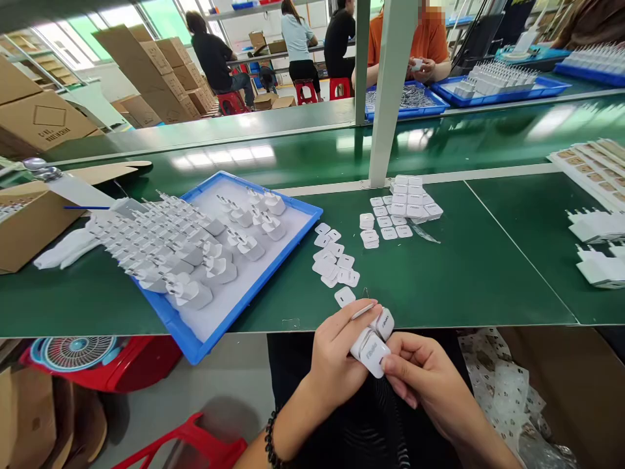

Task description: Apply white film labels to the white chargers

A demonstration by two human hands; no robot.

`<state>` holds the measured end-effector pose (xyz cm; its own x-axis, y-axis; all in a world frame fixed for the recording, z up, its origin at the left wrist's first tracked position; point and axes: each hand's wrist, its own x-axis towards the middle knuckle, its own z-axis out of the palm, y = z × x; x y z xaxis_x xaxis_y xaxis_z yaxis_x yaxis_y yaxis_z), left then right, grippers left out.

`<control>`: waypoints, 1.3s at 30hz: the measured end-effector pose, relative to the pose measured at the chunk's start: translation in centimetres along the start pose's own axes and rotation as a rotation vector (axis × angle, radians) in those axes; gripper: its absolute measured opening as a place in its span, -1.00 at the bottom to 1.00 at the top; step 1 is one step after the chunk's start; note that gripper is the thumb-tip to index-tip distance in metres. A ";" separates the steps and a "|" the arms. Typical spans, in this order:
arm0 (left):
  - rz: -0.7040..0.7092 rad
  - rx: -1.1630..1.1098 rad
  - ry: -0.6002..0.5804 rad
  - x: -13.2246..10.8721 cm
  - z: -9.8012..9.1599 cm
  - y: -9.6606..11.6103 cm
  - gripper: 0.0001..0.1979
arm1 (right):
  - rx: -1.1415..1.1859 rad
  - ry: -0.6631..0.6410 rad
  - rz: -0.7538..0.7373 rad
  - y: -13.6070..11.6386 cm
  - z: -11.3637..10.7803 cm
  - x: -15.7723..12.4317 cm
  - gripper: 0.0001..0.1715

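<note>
My left hand (336, 355) is closed around two white plug chargers, just off the table's front edge. The nearer charger (370, 352) turns its printed face plate up. Behind it shows the second charger (384, 322), partly covered by fingers. A thin light piece (364, 311), seen edge-on, lies across my left fingers; its kind is unclear. My right hand (430, 378) pinches the right edge of the nearer charger's face plate, thumb on top. Loose white face plates (336, 260) lie scattered just beyond my hands, with one single plate (344, 297) closest.
At left, a blue-rimmed tray (263, 286) of white plug chargers overhangs the table edge. Stacked face plates (415, 198) sit near a metal post (385, 98). More white plugs (603, 264) are at right. Across the bench a person in orange (430, 39) holds a white piece.
</note>
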<state>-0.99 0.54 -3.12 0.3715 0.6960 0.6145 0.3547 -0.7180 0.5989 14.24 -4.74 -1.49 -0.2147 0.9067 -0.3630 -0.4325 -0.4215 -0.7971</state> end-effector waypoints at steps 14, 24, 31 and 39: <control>0.038 0.009 0.010 0.1 -0.2 -0.1 -0.61 | 0.048 -0.030 -0.008 0.1 0.4 0.1 -0.50; 0.075 0.024 0.021 0.3 -0.3 0.1 -0.64 | 0.131 -0.015 -0.008 0.5 0.6 0.0 -0.46; 0.117 0.061 0.008 0.1 -0.4 0.0 -0.63 | 0.126 -0.002 -0.013 0.5 0.6 0.1 -0.48; 0.109 0.083 0.006 0.1 -0.2 0.0 -0.65 | 0.117 0.054 -0.067 1.0 1.1 0.1 -0.47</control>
<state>-1.14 0.66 -2.94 0.4069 0.6135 0.6768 0.3823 -0.7873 0.4837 12.83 -5.10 -1.81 -0.1359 0.9312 -0.3383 -0.5442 -0.3555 -0.7599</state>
